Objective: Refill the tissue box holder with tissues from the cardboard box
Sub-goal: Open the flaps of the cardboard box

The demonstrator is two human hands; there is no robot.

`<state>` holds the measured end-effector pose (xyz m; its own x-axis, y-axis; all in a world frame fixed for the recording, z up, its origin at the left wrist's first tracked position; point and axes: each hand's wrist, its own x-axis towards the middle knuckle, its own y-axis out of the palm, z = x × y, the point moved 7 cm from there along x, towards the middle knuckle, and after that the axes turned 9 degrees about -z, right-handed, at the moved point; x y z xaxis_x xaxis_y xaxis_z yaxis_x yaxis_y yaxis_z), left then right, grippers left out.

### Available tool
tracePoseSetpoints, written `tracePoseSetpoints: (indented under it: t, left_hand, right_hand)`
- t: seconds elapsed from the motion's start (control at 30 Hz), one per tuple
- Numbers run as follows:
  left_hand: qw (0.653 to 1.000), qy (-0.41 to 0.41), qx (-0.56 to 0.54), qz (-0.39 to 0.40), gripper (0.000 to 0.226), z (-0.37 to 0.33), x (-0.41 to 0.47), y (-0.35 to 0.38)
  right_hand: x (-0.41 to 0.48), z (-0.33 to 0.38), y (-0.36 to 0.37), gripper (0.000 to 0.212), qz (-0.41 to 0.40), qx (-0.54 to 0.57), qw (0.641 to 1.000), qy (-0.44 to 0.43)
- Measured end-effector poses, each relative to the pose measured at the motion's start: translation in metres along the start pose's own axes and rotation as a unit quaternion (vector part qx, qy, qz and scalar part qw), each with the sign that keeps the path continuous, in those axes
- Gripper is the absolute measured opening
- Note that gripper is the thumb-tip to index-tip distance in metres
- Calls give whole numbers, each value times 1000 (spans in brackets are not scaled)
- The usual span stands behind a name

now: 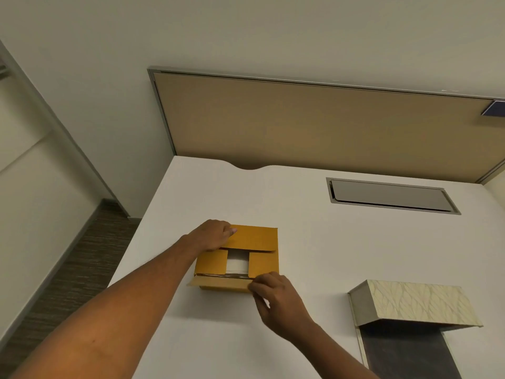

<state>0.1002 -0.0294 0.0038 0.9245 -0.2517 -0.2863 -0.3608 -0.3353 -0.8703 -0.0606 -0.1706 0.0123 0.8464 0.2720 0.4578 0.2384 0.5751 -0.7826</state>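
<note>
Head view: cardboard box [257, 239] flaps between both grips.

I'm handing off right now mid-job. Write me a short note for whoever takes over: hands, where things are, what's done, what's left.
Left hand: on the far flap of the cardboard box, fingers curled over its left edge.
Right hand: pinching the near flap at its right end.
The box sits on the white desk, flaps partly open; white tissues show through the gap between the side flaps.
Tissue box holder lies to the right, apart from the box, open and tipped over.
Done: box partly opened.
Left: fold the flaps back, lift the tissues out, load the holder.
</note>
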Motion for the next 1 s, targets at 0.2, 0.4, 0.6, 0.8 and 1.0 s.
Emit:
tracePoseSetpoints:
  t: [0.2, 0.4, 0.6, 0.8, 1.0]
  left_hand:
    - [999, -10, 29, -9, 58, 2, 1, 4]
    - [997, 10, 60, -45, 49, -1, 0, 8]
    - [994, 0, 69, -82, 52, -2, -5, 11]
    - [992, -7, 95, -87, 56, 2, -6, 21]
    - [983, 7, 142, -115, 38, -6, 0, 14]
  right_hand:
    - [-34, -4, 26, 16, 88, 2, 996, -12]
    - [-27, -16, 47, 35, 102, 12, 990, 100]
    - [-1, -36, 53, 26, 41, 28, 945, 323]
    - [10, -52, 57, 32, 59, -44, 916, 394]
    - [11, -60, 63, 39, 51, -61, 909, 410]
